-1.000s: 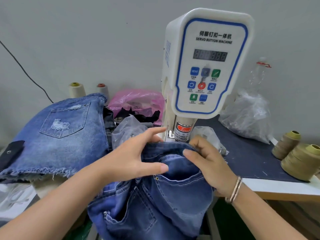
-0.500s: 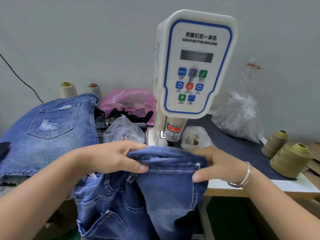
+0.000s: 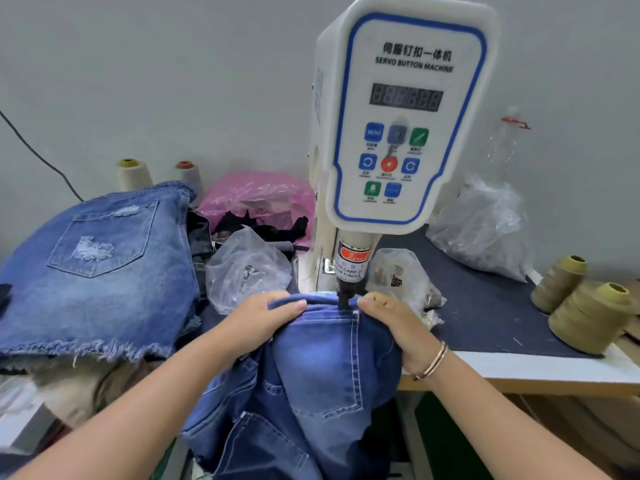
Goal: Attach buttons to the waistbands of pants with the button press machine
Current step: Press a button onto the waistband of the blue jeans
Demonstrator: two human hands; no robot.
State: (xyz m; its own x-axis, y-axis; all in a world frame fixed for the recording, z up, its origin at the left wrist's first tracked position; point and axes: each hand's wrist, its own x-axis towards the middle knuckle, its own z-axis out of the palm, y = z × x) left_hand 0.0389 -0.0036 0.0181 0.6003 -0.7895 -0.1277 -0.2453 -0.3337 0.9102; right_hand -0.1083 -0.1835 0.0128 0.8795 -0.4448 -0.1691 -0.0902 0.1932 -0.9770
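Both hands (image 3: 325,323) grip jeans waistband (image 3: 323,301); dark table mat (image 3: 485,306), grey wall (image 3: 173,81).

I see the button press machine (image 3: 401,112) standing upright, a white housing with a blue-edged control panel, a dark number display and coloured keys, labelled "SERVO BUTTON MACHINE". Below the panel its dark punch (image 3: 345,296) points straight down, with a red and white warning label just above it. The blue denim pants (image 3: 322,368) hang off the edge below the machine, light stitching showing, and their waistband (image 3: 325,301) lies directly under the punch, touching its tip.
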